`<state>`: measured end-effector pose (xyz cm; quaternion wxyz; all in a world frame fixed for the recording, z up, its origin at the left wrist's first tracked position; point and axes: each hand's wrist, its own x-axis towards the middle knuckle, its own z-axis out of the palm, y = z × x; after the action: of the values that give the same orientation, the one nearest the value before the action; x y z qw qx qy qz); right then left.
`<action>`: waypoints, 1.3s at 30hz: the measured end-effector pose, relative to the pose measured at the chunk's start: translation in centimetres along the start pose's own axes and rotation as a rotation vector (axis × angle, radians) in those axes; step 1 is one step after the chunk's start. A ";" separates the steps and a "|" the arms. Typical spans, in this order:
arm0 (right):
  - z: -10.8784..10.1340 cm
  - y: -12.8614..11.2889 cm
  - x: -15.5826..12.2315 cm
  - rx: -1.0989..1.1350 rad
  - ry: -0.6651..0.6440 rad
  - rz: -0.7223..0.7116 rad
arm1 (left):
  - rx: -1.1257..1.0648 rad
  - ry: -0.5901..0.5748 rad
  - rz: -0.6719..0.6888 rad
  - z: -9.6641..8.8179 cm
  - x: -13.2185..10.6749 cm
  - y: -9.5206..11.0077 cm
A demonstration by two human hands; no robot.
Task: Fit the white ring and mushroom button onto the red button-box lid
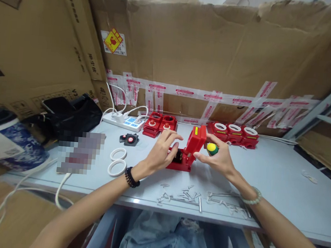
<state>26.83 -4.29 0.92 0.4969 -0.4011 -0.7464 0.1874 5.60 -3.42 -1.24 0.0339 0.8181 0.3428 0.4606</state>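
Note:
A red hinged box (180,163) sits on the table with its red lid (196,139) raised upright and black parts inside. My left hand (162,150) is over the left side of the box, fingers apart and curved; its fingertips partly hide the inside. Behind the lid's right side, my right hand (220,156) has its fingers wrapped round a screwdriver (212,149) with a yellow and green handle; the shaft is hidden. The thumb and fingertips of that hand touch the lid. Loose screws (187,194) and metal rods lie before the box.
Several more red boxes (249,137) stand at the back right, with others (153,124) beside a power strip (124,121). Two white rings (117,167) and black square pieces (131,139) lie left. A patterned cup (13,141) and black bag (76,114) stand far left; cardboard walls the back.

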 end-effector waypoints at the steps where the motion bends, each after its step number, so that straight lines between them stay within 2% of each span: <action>1: 0.0 0.2 -0.1 -0.014 -0.008 -0.007 | 0.040 -0.061 -0.030 -0.2 -0.1 -0.4; 5: -0.2 0.2 -0.1 -0.050 0.000 -0.012 | 0.219 -0.289 -0.191 -1.9 -0.3 -1.2; 7: -0.3 0.0 -0.1 -0.068 0.008 -0.014 | 0.302 -0.399 -0.220 -2.7 -0.2 -1.1; 11: -0.4 -0.2 -0.1 -0.100 0.010 -0.015 | 0.309 -0.634 -0.172 -3.2 0.1 -1.0; 17: -0.5 0.0 -0.3 -0.116 -0.017 -0.005 | 0.159 -0.834 -0.146 -3.4 1.7 -1.9; 20: -0.6 0.1 -0.3 -0.128 -0.039 -0.014 | 0.167 -0.814 -0.156 -3.8 2.0 -2.1; 25: -0.7 0.2 -0.3 -0.138 -0.048 -0.040 | 0.303 -0.739 -0.120 -3.5 2.0 -1.9; 29: -0.7 0.1 -0.2 -0.157 -0.048 -0.033 | 0.116 -0.850 -0.070 -3.5 2.2 -1.9; 30: -0.8 0.1 -0.2 -0.155 -0.054 -0.033 | 0.064 -0.848 -0.074 -3.7 2.3 -1.9; 32: -0.9 0.2 -0.2 -0.138 -0.061 -0.032 | 0.009 -0.769 -0.096 -4.5 2.4 -2.1; 35: -1.0 0.0 -0.2 -0.097 -0.059 -0.025 | -0.105 -0.558 -0.153 -5.7 2.5 -2.1; 39: -0.9 -0.7 -0.3 -0.057 -0.014 -0.075 | -0.500 -0.311 -0.214 -5.6 2.4 -1.2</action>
<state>27.41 -5.06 1.57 0.4868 -0.3853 -0.7694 0.1502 1.46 -2.58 3.24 0.3344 0.8043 0.2939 0.3936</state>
